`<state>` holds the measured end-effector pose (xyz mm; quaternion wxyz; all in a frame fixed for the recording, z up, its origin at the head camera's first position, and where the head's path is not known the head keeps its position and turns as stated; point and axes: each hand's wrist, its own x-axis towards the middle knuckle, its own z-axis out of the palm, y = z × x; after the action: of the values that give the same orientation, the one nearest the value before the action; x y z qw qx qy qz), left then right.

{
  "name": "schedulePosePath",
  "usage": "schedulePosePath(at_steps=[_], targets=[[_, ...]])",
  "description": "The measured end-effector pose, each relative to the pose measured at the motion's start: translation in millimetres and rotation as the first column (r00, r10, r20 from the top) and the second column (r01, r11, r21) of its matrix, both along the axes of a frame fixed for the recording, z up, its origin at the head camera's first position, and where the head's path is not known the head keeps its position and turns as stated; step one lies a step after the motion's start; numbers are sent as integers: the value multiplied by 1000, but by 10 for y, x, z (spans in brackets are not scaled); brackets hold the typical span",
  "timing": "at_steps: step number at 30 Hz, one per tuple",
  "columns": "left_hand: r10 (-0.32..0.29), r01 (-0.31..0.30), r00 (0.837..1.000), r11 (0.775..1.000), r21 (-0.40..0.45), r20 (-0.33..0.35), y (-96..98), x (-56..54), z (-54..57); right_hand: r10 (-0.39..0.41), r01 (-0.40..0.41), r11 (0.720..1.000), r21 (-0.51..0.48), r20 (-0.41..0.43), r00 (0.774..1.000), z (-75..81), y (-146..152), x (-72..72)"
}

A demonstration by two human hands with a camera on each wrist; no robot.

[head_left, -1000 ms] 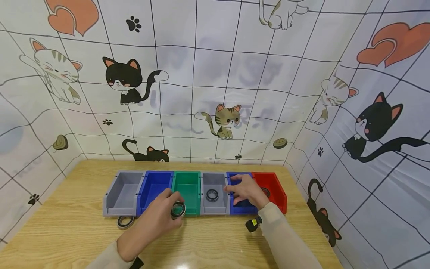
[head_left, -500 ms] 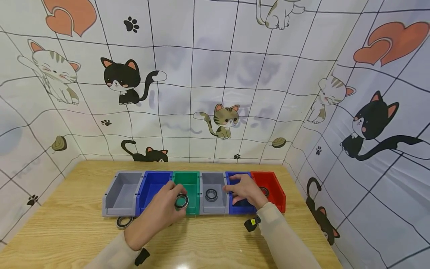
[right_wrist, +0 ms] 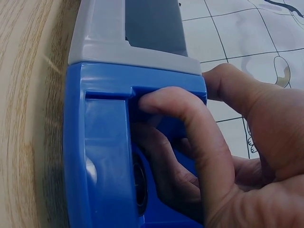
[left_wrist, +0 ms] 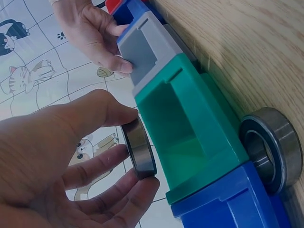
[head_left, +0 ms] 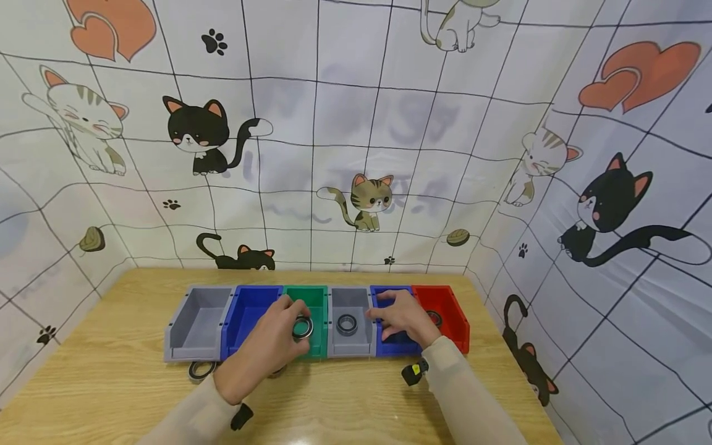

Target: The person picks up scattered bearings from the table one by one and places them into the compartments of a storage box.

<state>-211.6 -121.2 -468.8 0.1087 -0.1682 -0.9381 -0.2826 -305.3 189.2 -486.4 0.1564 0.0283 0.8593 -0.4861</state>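
My left hand (head_left: 264, 340) pinches a ball bearing (head_left: 303, 327) between thumb and fingertips. It holds the ring on edge over the green bin (head_left: 318, 296), and the left wrist view shows this bearing (left_wrist: 139, 147) beside the bin's opening. My right hand (head_left: 406, 315) reaches over the right-hand blue bin (head_left: 384, 351), its fingers loosely bent with no bearing between them. Some fingers dip inside, while one lies across the wall toward the grey bin (head_left: 339, 298). Down in that blue bin, the right wrist view shows part of a dark bearing (right_wrist: 139, 185).
Another bearing (head_left: 347, 324) lies in the grey bin and one (head_left: 434, 318) in the red bin (head_left: 457, 321). Further left stand a blue bin (head_left: 253, 303) and a grey bin (head_left: 203, 321). Two bearings lie on the table before the row, one (head_left: 201, 371) at left, one (head_left: 277, 372) mostly hidden.
My left hand has carried its bearing up and away from me, from the green bin's front edge to over its inside. My right hand has stayed in place.
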Motion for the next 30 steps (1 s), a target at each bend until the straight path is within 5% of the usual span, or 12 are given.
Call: schedulePosePath(at_steps=[7, 30], targets=[[9, -8, 1000, 1000, -12, 21, 14, -63, -37, 51, -51, 999, -4, -19, 999, -38, 39, -25], [32, -27, 998, 996, -84, 55, 129, -336, -167, 13, -13, 1000, 16, -14, 1000, 8, 13, 10]])
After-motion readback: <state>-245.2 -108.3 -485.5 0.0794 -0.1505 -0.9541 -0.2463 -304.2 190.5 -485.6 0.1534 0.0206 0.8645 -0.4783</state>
